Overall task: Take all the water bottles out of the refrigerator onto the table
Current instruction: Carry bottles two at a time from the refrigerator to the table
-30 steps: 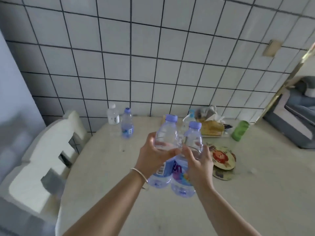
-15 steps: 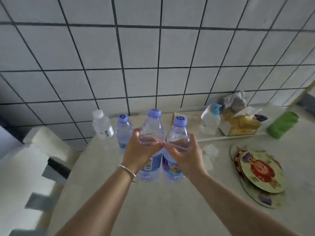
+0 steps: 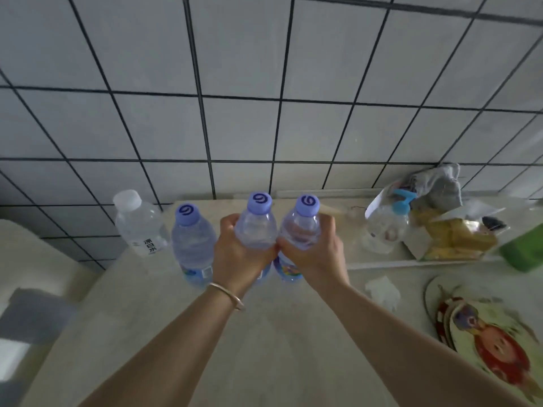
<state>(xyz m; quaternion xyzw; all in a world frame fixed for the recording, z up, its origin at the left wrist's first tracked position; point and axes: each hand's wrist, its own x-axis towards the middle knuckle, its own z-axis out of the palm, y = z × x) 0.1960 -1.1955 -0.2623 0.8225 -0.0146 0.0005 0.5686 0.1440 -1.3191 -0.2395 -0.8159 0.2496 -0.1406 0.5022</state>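
Observation:
My left hand (image 3: 239,259) grips a clear water bottle with a purple cap (image 3: 256,227), and my right hand (image 3: 316,255) grips a second one like it (image 3: 301,227). Both bottles stand upright side by side, low over the beige table (image 3: 264,348) near the tiled wall; whether their bases touch the top is hidden by my hands. Just left of them stands a third purple-capped bottle (image 3: 192,242), and further left a white-capped bottle (image 3: 141,227). The refrigerator is out of view.
A spray bottle with a blue top (image 3: 385,227), a pile of packets (image 3: 452,239) and a green object (image 3: 526,254) lie on a tray at the back right. Round cartoon coasters (image 3: 493,348) and a crumpled tissue (image 3: 382,290) sit on the right. A white chair (image 3: 35,277) stands at the left.
Both hands have carried their bottles forward and down towards the wall, beside the standing purple-capped bottle. The view has moved closer to the table.

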